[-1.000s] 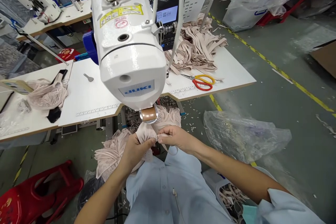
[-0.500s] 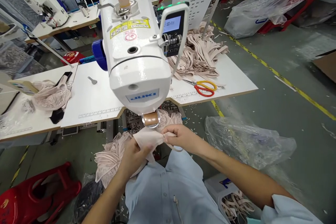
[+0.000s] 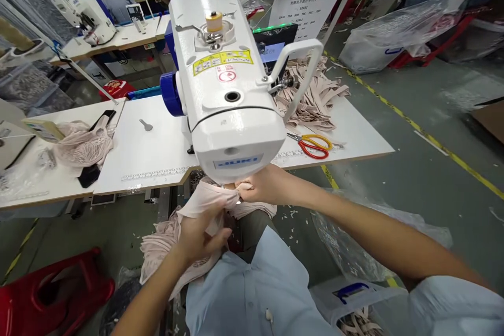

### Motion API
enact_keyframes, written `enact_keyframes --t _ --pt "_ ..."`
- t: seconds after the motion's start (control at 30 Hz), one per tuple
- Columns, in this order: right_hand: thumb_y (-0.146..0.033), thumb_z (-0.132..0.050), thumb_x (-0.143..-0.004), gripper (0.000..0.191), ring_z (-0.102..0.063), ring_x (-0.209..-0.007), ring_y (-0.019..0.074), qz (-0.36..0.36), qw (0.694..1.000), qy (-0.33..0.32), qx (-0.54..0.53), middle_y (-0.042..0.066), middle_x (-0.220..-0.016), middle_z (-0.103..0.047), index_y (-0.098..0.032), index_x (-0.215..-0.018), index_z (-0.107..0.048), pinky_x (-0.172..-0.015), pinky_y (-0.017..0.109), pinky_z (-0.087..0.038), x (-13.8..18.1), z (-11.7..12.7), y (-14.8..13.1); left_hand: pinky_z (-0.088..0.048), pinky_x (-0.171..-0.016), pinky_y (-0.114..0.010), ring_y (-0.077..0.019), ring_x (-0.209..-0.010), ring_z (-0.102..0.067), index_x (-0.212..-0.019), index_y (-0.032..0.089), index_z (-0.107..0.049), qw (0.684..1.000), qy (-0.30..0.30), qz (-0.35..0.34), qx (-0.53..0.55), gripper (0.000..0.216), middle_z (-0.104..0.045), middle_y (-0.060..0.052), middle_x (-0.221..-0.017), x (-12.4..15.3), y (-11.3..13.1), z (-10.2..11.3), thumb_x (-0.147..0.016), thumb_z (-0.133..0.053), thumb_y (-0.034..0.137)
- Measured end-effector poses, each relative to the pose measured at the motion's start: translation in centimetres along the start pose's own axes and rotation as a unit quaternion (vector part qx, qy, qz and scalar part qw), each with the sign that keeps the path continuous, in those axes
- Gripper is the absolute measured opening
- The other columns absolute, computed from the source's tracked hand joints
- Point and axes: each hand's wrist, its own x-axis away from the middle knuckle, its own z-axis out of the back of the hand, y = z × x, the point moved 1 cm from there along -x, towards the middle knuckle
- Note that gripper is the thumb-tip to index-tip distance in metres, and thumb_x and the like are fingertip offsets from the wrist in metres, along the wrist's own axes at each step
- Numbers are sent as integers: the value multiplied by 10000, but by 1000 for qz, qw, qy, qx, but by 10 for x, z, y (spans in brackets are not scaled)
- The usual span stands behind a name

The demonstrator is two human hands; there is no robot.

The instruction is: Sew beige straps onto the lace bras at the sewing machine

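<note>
A white sewing machine (image 3: 226,89) fills the middle of the view, its head toward me. Under its front end I hold a pale pink fabric piece (image 3: 207,200). My left hand (image 3: 200,233) is closed on the fabric's lower part, just in front of my chest. My right hand (image 3: 262,189) pinches the fabric's edge right under the machine head, partly hidden by it. More pink lace fabric (image 3: 159,244) hangs down below my left hand.
On the white table (image 3: 153,152) lie red-and-yellow scissors (image 3: 313,144), a heap of pink straps (image 3: 313,94) and a lace bundle (image 3: 81,144). A red stool (image 3: 51,291) stands at lower left, plastic bags (image 3: 354,241) at right. Another sewing machine (image 3: 84,13) sits behind.
The view has tilted up and closer to the machine. My right hand has moved up under the machine head with the fabric edge; my left hand stays lower on the fabric.
</note>
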Motion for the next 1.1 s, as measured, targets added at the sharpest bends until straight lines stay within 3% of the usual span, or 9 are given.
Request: enact_keyframes --t 0.1,0.2,0.3,0.47,0.57,0.67,0.8,0.97,1.1 --pt "-265 -516 -751 243 -330 -574 125 1 1000 -1 31 -29 -532 -408 -197 -551 -396 -580 280 -213 -3 -4 3 -525 -958 -408 -302 -1109 -645 -1395 202 -501 971 -83 -128 -186 605 -676 -132 -1204 -8 -16 3 -835 -678 345" --pt "-256 -513 -748 239 -331 -584 128 -7 999 -8 40 -19 -536 -423 -198 -550 -393 -578 286 -202 -3 -4 0 -571 -861 -404 -299 -1039 -674 -1390 221 -502 947 -122 -163 -249 589 -681 -125 -1194 -16 -29 -1 -849 -664 390" --pt "-225 -513 -741 231 -329 -582 124 -16 999 -14 47 -21 -531 -425 -193 -545 -394 -578 289 -202 -5 1 -5 -568 -864 -387 -275 -1027 -677 -1413 259 -473 943 -140 -168 -250 594 -679 -102 -1201 -20 -40 -3 -859 -657 372" --pt "-200 -535 -788 173 -419 -573 131 -30 999 -8 29 -9 -591 -525 -187 -615 -521 -565 276 -256 3 -1 -4 -531 -927 -430 -289 -1114 -634 -1463 272 -387 952 -166 -139 -218 639 -642 -104 -1272 -24 -38 -3 -874 -633 297" --pt "-255 -558 -866 118 -574 -826 205 6 994 103 24 66 -924 -658 -192 -915 -645 -671 290 -383 16 -15 4 -525 -934 -415 -284 -1148 -612 -1465 233 -380 962 -178 -82 -190 622 -634 -111 -1283 -24 -25 -4 -887 -607 254" --pt "-302 -563 -917 196 -529 -1120 268 70 970 231 35 121 -1191 -607 -211 -1060 -660 -889 374 -415 27 -31 15 -527 -927 -398 -280 -1165 -601 -1451 224 -397 969 -178 -29 -171 590 -610 -111 -1319 -24 -12 -6 -892 -586 229" --pt "-234 -570 -922 132 -585 -1013 214 86 959 271 -15 68 -1041 -665 -231 -914 -701 -909 370 -434 27 -42 26 -552 -867 -372 -260 -1067 -646 -1421 227 -428 973 -154 8 -170 557 -662 -87 -1239 -25 -2 -12 -887 -587 223" --pt "-236 -643 -878 76 -616 -969 199 64 964 249 -61 35 -1003 -696 -244 -867 -717 -886 366 -458 19 -39 31 -558 -872 -415 -298 -1103 -631 -1400 198 -448 974 -110 16 -199 544 -648 -129 -1252 -25 7 -22 -878 -597 230" --pt "-241 -645 -880 72 -615 -961 195 70 957 275 -53 36 -969 -694 -247 -876 -718 -868 358 -478 22 -43 30 -588 -767 -419 -310 -983 -680 -1391 180 -463 965 -93 18 -244 537 -700 -145 -1131 -26 15 -26 -869 -589 198"
